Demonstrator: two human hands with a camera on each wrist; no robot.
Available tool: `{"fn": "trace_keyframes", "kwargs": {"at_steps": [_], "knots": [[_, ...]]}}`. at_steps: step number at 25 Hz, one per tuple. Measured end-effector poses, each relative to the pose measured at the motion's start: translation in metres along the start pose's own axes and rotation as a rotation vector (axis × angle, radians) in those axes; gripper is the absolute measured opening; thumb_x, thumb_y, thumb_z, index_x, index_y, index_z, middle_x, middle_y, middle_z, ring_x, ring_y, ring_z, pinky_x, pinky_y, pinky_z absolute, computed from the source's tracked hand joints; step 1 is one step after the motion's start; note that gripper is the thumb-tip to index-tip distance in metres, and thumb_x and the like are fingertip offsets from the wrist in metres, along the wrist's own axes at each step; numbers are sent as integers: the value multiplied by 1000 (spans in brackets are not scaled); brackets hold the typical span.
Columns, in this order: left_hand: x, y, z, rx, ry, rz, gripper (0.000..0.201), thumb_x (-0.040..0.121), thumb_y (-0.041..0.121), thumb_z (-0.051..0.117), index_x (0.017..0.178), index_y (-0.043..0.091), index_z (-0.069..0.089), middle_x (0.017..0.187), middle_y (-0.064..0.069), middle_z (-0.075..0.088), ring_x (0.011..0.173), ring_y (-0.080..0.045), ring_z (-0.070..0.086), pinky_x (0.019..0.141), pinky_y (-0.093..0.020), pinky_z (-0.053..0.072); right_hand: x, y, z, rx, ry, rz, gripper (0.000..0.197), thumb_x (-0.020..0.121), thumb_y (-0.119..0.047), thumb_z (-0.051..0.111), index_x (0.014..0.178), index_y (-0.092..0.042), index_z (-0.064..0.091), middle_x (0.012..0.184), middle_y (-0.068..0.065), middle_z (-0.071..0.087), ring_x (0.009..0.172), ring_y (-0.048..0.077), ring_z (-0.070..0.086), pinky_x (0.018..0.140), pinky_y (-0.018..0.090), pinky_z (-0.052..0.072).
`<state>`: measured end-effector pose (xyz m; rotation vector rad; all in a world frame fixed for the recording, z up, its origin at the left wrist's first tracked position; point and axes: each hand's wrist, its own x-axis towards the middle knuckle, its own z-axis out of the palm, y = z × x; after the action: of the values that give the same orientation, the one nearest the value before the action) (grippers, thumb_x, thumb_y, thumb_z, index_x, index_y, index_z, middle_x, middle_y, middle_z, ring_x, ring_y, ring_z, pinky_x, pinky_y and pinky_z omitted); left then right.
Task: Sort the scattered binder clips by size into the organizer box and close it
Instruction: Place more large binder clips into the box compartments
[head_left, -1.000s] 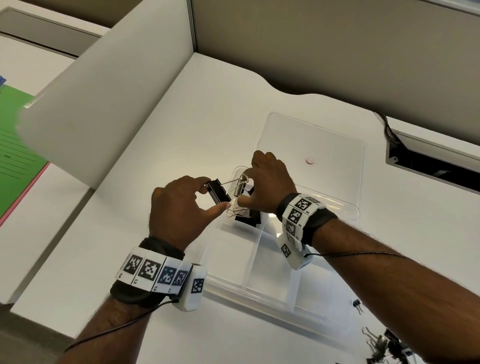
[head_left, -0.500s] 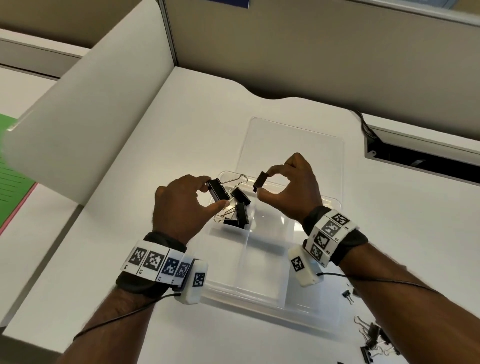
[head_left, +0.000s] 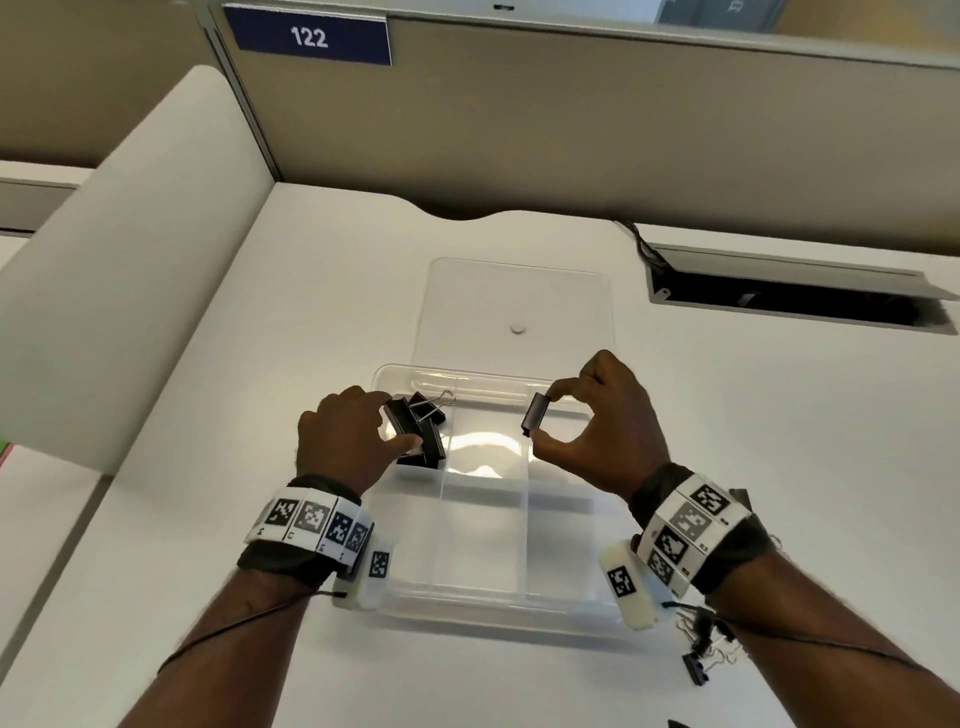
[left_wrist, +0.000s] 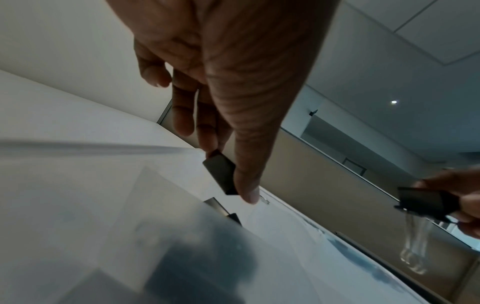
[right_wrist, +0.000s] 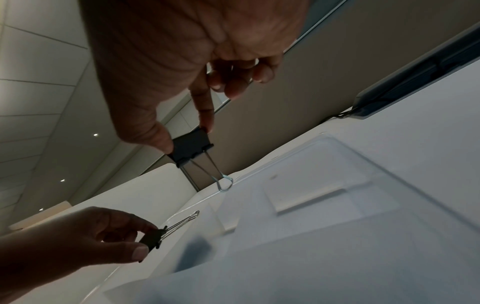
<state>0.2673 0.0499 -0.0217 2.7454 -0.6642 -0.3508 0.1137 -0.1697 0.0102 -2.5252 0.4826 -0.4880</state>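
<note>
A clear organizer box lies on the white desk with its lid folded open behind it. My left hand pinches a large black binder clip over the far-left compartment, where other large black clips lie. My right hand pinches another black binder clip between thumb and forefinger above the far-right compartment; its wire handles hang down in the right wrist view. The other compartments look bare.
Loose binder clips lie on the desk under my right wrist, at the box's near-right corner. A cable slot opens in the desk at the back right. Partition walls close off the back and left.
My right hand has carried its clip from the far-left compartment rightward to above the far-right one. My left hand has kept its clip over the far-left compartment.
</note>
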Motion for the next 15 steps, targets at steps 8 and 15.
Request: {"fn": "trace_keyframes", "kwargs": {"at_steps": [8,15], "knots": [[-18,22,-10,-62,75,1,45,73,47,72,112,26,62,95,3,65,98,-25,59,84,-41,40,-32,19,-26,-2,-14,24,35,56,-43,76,82,-23,66,77,-2,42,71,17,46,63,37,47],[-67,112,-7,-201,13,491,40,76,41,72,113,33,59,97,11,62,77,-9,58,76,-33,52,-72,45,-55,28,1,9,36,57,-44,75,85,-24,64,78,-4,43,71,14,45,60,33,47]]}}
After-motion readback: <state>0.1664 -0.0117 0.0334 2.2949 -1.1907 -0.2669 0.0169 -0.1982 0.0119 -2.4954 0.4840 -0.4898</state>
